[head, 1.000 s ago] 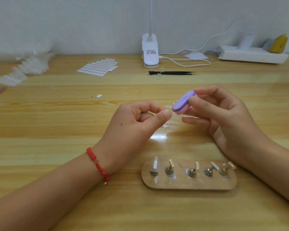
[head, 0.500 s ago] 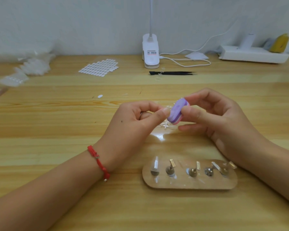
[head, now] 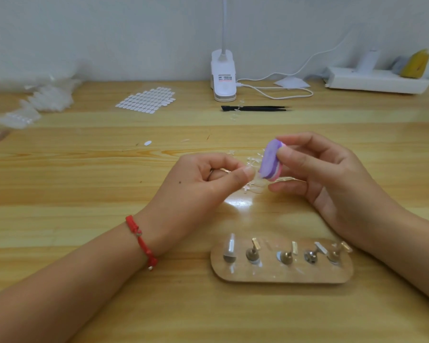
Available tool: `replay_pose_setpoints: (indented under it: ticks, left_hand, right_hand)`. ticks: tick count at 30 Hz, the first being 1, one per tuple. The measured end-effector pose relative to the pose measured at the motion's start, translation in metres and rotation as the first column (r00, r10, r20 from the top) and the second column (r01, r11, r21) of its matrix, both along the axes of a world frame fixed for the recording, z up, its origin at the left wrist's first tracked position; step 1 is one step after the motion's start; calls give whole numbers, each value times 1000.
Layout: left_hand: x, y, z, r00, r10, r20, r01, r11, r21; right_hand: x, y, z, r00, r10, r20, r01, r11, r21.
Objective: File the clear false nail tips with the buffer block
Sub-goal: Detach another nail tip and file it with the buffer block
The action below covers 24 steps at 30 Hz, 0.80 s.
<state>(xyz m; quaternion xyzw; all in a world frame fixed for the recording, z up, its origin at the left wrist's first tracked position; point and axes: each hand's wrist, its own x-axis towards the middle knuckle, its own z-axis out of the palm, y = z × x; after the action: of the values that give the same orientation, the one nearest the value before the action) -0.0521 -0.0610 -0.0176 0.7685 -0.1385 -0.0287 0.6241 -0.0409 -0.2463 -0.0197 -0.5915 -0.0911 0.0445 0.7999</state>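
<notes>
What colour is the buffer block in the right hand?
The buffer block is purple, with pink and white layers at its edge; head view.

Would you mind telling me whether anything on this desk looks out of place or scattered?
Yes: small clear bits lie strewn on the table near the buffer block, and one white oval sits alone, apart from the sheet of ovals.

Purple-and-pink buffer block [head: 270, 162], red bracelet [head: 141, 241], black tweezers [head: 255, 108].
</notes>
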Motion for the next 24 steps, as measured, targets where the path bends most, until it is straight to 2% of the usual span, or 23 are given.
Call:
replay_pose_setpoints:
  ticks: [6,9,14,19,22,24]
  left_hand:
    - [0,0,2,1000,-5,1,5,999,-48]
    - [-1,0,2,999,-31,11,32,999,-36]
    - [-1,0,2,999,-1,35,3,998,-60]
    - [-2,-1,3,998,-39,41,41,998,-52]
    - [-2,-1,4,999,-24,40,27,997,-71]
    - [-1,-1,4,1000,-1,29,4,995,-95]
  right_hand:
    - [-3,2,-3,990,107,92,-86,976,-202]
    - [-1,1,-3,995,79,53,-74,994,-83]
    - [-3,2,-3,986,126,106,-102,973,-207]
    - [-2,1,-3,997,55,52,-50,994,-93]
    - [-3,2,-3,992,99,83,-83,980,-179]
    - [-3,3,-2,991,104,81,-89,981,-175]
